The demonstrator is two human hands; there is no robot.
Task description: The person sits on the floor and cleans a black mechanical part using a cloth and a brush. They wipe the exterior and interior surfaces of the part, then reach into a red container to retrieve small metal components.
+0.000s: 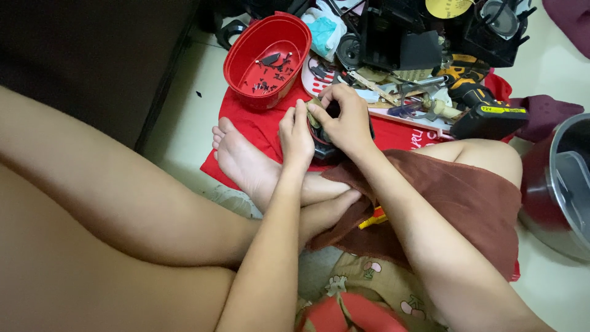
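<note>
Head view, looking down on a person seated on the floor [184, 123]. We see the left hand [296, 136] and the right hand [345, 120] meeting over a small dark part [324, 146], which sits on the red cloth [258, 126] just beyond the bare foot [246, 161]. The right hand curls over the top of the part, fingertips pinched at its upper edge; the left hand closes against its left side. Much of the part is hidden by the fingers, so we cannot tell its exact shape. At the far left corner of the cloth stands a red oval tub [268, 58] holding small dark screws. Along the far edge we note a heap of black housings and tools, with a yellow-and-black cordless drill [482, 104] to the right. A grey bucket [562, 184] stands at the right margin, well apart from the hands
</note>
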